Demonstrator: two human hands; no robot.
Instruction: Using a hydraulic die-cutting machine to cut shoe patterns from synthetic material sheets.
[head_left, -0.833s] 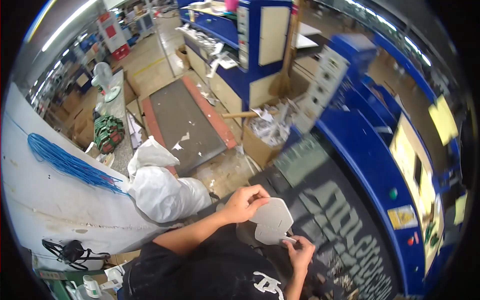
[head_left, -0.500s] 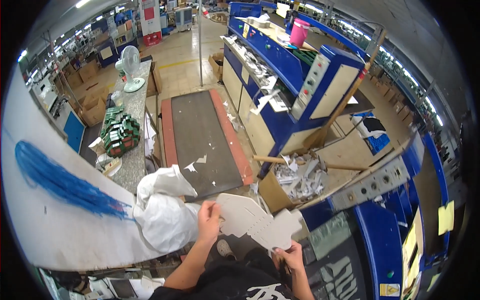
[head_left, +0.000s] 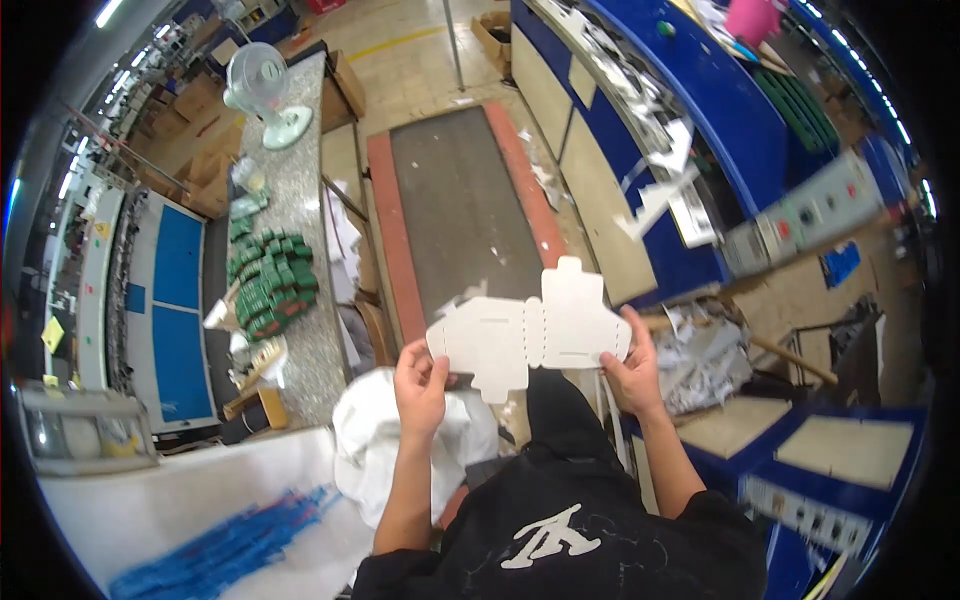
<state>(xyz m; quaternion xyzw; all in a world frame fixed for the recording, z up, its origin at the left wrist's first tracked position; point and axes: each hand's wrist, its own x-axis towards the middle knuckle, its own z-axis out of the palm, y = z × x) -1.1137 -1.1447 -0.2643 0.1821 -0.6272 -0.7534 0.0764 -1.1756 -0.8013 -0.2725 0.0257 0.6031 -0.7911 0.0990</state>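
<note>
A flat white die-cut card blank (head_left: pixel 577 315) with tabs, slits and dashed crease lines is stretched between my two hands at chest height. My left hand (head_left: pixel 420 388) pinches its left end, thumb on top and fingers underneath. At the opposite end, my right hand (head_left: pixel 636 372) grips the edge near a small tab, the thumb lying on the upper face. Below the card on the left bulges a white sack (head_left: pixel 380 435), close to my left forearm.
A speckled counter (head_left: pixel 300 190) on the left carries a fan (head_left: pixel 262 90) and a pile of green blocks (head_left: pixel 270 280). Ahead lies a dark mat with red borders (head_left: pixel 460 200). Paper scraps (head_left: pixel 700 365) heap up at the right, beside blue machines (head_left: pixel 690 60).
The view has turned and dipped. The card, slanted before, is now level and held out by both ends; my right hand has come up to its right side.
</note>
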